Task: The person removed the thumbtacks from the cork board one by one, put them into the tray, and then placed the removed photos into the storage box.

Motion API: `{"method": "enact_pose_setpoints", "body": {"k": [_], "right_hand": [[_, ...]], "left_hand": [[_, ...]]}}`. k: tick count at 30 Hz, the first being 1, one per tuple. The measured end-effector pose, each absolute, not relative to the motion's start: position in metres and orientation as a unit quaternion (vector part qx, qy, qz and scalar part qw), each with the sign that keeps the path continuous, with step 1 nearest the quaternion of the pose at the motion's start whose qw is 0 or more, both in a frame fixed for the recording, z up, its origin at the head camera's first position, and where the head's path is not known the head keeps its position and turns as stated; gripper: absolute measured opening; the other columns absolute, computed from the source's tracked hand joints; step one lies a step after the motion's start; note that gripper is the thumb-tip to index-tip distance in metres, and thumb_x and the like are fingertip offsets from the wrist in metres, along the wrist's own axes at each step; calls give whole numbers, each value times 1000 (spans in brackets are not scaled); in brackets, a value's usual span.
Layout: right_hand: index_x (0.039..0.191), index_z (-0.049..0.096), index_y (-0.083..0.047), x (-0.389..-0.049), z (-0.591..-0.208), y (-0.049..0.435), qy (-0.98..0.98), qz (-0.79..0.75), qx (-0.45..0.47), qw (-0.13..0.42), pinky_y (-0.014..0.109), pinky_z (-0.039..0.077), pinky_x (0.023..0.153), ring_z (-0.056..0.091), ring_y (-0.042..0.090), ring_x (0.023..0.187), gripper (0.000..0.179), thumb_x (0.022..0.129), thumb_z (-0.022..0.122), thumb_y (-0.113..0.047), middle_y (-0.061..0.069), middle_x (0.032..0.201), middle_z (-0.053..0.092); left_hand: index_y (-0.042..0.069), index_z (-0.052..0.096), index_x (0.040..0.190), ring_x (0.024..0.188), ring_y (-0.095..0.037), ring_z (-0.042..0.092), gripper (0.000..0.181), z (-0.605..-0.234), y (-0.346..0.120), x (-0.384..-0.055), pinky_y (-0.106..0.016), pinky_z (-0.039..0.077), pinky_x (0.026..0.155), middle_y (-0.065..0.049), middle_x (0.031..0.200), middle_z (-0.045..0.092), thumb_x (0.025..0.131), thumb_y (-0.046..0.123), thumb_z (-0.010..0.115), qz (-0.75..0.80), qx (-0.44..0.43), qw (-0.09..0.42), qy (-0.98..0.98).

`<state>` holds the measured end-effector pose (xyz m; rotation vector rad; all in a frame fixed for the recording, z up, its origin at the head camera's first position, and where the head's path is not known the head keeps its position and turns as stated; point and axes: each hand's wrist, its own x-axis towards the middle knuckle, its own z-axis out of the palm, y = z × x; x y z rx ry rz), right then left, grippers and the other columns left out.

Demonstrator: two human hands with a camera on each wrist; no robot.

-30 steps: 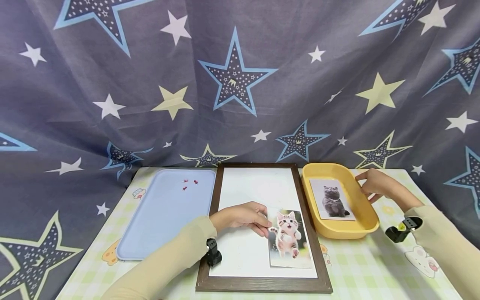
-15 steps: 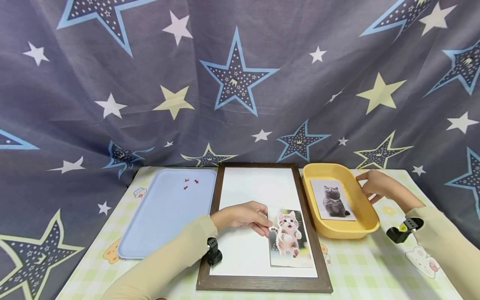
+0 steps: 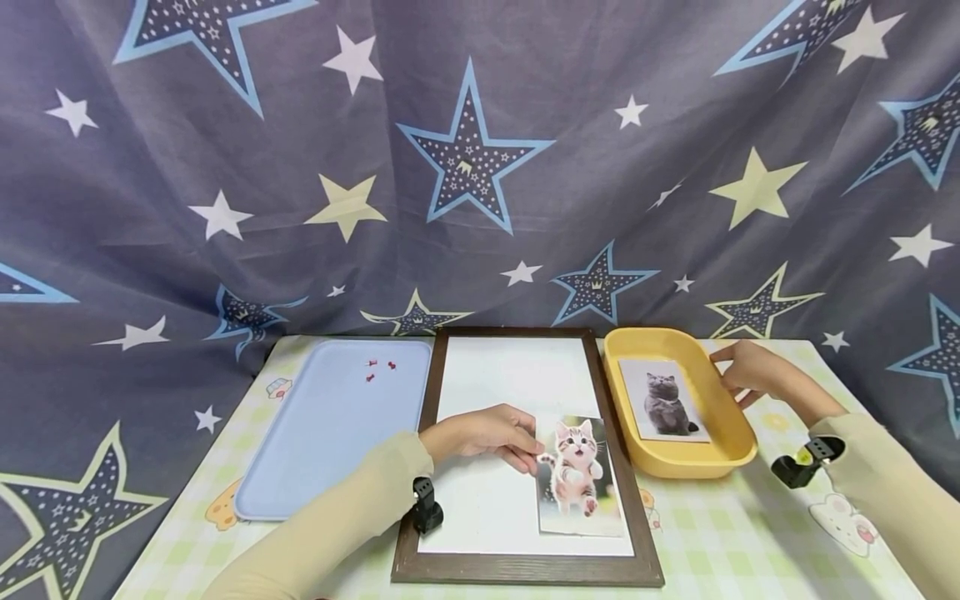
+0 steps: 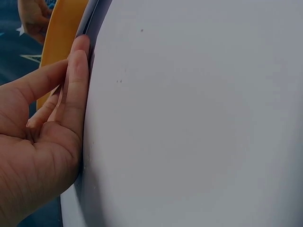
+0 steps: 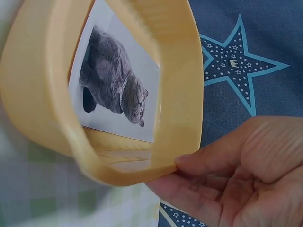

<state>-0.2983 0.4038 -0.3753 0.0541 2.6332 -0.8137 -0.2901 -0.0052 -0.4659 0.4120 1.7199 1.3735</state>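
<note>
My left hand [image 3: 495,435] pinches the left edge of a photo card of a leaping striped kitten [image 3: 579,479]. The card overlaps the lower right of a white board [image 3: 480,517] in a dark brown frame. In the left wrist view, thumb and fingers of the left hand [image 4: 47,137] come together close over the white surface. At the right, my right hand [image 3: 759,373] grips the rim of a yellow plastic basin [image 3: 738,421]. Thumb on the inside and fingers beneath the rim show in the right wrist view. In the basin lies a photo card of a grey cat [image 5: 111,75].
Left of the board lies a pale blue tray [image 3: 322,442], with several red push pins [image 3: 371,378] near its far end. A green checked cloth [image 3: 720,542] covers the table. Behind it hangs a dark curtain [image 3: 315,275] with stars.
</note>
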Motion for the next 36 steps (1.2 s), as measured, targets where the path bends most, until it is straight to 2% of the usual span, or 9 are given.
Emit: {"method": "enact_pose_setpoints", "body": {"k": [2,8,19,28,36], "right_hand": [[144,32,24,-298,-376,404,938,-289,18,191,43,65,68,75,31,88,71,78,54,9,36,122,64],[144,31,24,-298,-376,405,938,-288,15,193,43,65,68,74,33,90,72,78,54,9,35,122,64],[145,30,24,-298,-376,405,935,-295,15,194,42,65,67,74,27,84,74,77,54,9,30,113,69],[144,31,24,-297,-376,404,938,-290,9,190,43,65,67,74,34,90,73,77,54,9,36,124,63],[144,31,24,-297,-378,404,939,-287,13,189,43,65,67,75,35,90,72,78,54,9,38,129,59]], "left_hand": [[3,65,99,69,-11,72,4,-467,-5,-290,-24,63,71,-6,77,73,100,4,61,552,165,435,692],[9,60,89,68,-11,71,16,-466,-3,-289,-25,63,72,-5,76,70,104,8,55,554,162,429,694],[9,61,91,68,-10,71,14,-464,-3,-287,-25,63,70,-4,76,68,104,10,55,558,156,423,697],[8,62,93,67,-10,71,13,-464,-4,-288,-25,63,71,-4,75,69,104,10,55,558,161,423,695],[9,61,90,67,-10,71,15,-464,-4,-287,-24,63,70,-4,75,69,104,9,54,558,165,423,695]]}}
